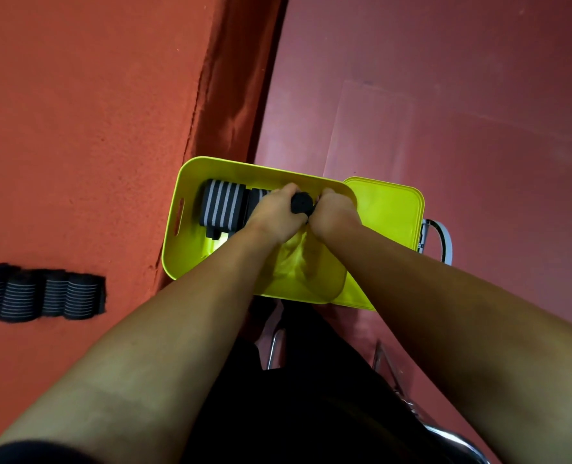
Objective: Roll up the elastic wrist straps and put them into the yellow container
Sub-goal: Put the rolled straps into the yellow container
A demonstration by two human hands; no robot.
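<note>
While both forearms reach forward and down in the head view, the left hand and right hand meet over the yellow container. Each has its fingers curled round one end of a dark rolled strap, so the roll is gripped between the two hands, inside the container's rim near its far wall. To the left of the hands, a striped rolled strap lies in the container beside the slotted handle end. A second roll sits just beside it, mostly hidden by the left hand. The container stands at the edge of the orange felt table; what it rests on cannot be seen. A yellow lid lies flat at the container's right end, partly under it. On the felt at far left is a row of striped straps, well apart from the container; rolled or flat cannot be told. Dark red floor is at right, and a metal chair frame below.
</note>
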